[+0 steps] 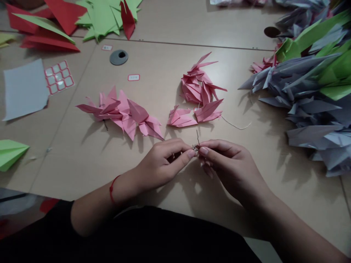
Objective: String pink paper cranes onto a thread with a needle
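Observation:
My left hand (164, 160) and my right hand (227, 160) meet over the near part of the table. Between their fingertips is a thin dark wire or thread (196, 147), looped into a small ring with one end sticking up. Both hands pinch it; its exact kind is too small to tell. Just beyond lie two folded pink paper cranes (181, 117), and a pale string (237, 126) trails to the right of them. A cluster of pink cranes (196, 86) sits behind. Left of that, a row of pink cranes (120, 113) lies close to my left hand.
Grey and green folded paper (309, 87) is heaped along the right side. Red paper (65, 16) and green paper (101, 18) lie at the back left. A white sheet (24, 89), a label sheet (59, 77) and a grey cable-hole cover (119, 57) are on the table.

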A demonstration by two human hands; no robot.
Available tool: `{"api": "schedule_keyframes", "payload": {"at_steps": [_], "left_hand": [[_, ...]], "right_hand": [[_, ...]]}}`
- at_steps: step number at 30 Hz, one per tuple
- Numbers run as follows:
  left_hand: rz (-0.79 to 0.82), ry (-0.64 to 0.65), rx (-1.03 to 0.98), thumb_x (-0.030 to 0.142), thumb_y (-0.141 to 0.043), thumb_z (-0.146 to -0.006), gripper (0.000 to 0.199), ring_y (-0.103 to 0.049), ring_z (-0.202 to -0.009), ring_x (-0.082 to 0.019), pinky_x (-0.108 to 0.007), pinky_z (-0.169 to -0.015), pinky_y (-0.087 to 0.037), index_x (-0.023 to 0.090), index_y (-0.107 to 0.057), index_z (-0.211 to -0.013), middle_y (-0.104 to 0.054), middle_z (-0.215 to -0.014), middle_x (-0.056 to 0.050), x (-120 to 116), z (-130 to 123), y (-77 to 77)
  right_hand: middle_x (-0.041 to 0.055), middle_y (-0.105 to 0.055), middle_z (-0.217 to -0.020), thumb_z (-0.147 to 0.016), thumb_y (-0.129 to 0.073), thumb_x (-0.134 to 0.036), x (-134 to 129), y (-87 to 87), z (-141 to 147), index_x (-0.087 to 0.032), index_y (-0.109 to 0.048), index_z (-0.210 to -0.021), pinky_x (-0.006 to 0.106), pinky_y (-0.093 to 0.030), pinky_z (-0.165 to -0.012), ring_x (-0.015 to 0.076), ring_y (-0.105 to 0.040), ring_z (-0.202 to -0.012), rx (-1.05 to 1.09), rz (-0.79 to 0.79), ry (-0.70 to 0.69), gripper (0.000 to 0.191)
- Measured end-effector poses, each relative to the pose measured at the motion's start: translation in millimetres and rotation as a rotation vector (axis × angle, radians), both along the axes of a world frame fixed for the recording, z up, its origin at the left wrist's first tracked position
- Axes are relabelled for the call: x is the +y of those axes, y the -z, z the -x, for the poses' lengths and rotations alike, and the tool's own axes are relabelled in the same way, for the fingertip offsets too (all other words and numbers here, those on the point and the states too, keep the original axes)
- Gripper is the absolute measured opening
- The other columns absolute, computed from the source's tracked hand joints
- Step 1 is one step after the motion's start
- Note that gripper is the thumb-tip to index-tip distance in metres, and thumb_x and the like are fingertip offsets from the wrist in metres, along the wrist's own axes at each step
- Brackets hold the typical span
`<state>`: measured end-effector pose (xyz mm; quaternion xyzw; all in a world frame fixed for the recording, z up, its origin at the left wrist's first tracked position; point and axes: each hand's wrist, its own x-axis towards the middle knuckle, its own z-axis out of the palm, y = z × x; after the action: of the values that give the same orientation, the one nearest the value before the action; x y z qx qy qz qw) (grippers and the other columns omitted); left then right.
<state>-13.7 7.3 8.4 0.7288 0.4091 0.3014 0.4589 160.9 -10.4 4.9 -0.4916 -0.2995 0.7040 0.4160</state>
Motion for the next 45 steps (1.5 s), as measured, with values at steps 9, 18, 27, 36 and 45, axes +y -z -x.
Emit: {"api": "schedule_keyframes", "payload": {"at_steps": [9, 18, 27, 36, 45], "left_hand": [[0.095, -0.032, -0.005, 0.022, -0.053, -0.088, 0.017, -0.054, -0.065, -0.008, -0.019, -0.056, -0.041, 0.014, -0.064, -0.078, -0.061, -0.071, 0.000, 0, 0, 0.1], [0.211, 0.042, 0.009, 0.019, -0.054, -0.083, 0.019, -0.047, -0.056, -0.007, -0.019, -0.052, -0.036, 0.014, -0.061, -0.066, -0.054, -0.062, 0.002, 3, 2, -6.3], [0.598, 0.157, -0.057, 0.015, -0.053, -0.075, 0.019, -0.043, -0.053, -0.006, -0.018, -0.052, -0.033, 0.014, -0.055, -0.057, -0.051, -0.056, 0.004, 8, 3, -12.5], [0.704, 0.196, -0.131, 0.017, -0.055, -0.075, 0.020, -0.041, -0.053, -0.005, -0.018, -0.054, -0.033, 0.014, -0.053, -0.056, -0.050, -0.055, 0.005, 11, 4, -12.8], [0.642, 0.172, -0.185, 0.019, -0.055, -0.079, 0.023, -0.043, -0.054, -0.007, -0.021, -0.055, -0.035, 0.015, -0.053, -0.056, -0.050, -0.055, 0.003, 12, 8, -11.9]], "right_hand": [[-0.0016, -0.062, -0.065, -0.075, -0.071, -0.021, -4, -0.1, 2, -0.022, -0.074, -0.079, 0.020, -0.042, -0.046, 0.0066, -0.052, -0.051, -0.205, -0.188, 0.011, 0.006], [0.0021, -0.060, -0.083, -0.086, -0.056, -0.016, 0, 0.6, -7, -0.023, -0.063, -0.111, 0.022, -0.047, -0.053, 0.0104, -0.057, -0.069, -0.443, -0.517, -0.173, 0.027], [0.0103, -0.045, -0.126, -0.077, -0.056, 0.001, 2, 7.8, -26, -0.023, -0.063, -0.104, 0.029, -0.049, -0.064, 0.0205, -0.053, -0.101, -1.002, -1.286, -0.315, 0.037], [0.0066, -0.063, -0.079, -0.080, -0.049, 0.003, 7, 0.8, -23, -0.013, -0.061, -0.092, 0.028, -0.045, -0.059, 0.0150, -0.055, -0.071, -0.852, -1.300, -0.509, 0.023], [0.0034, -0.056, -0.074, -0.080, -0.044, 0.003, 4, 1.4, -29, -0.019, -0.057, -0.097, 0.025, -0.041, -0.055, 0.0127, -0.053, -0.063, -0.827, -1.169, -0.404, 0.031]]}}
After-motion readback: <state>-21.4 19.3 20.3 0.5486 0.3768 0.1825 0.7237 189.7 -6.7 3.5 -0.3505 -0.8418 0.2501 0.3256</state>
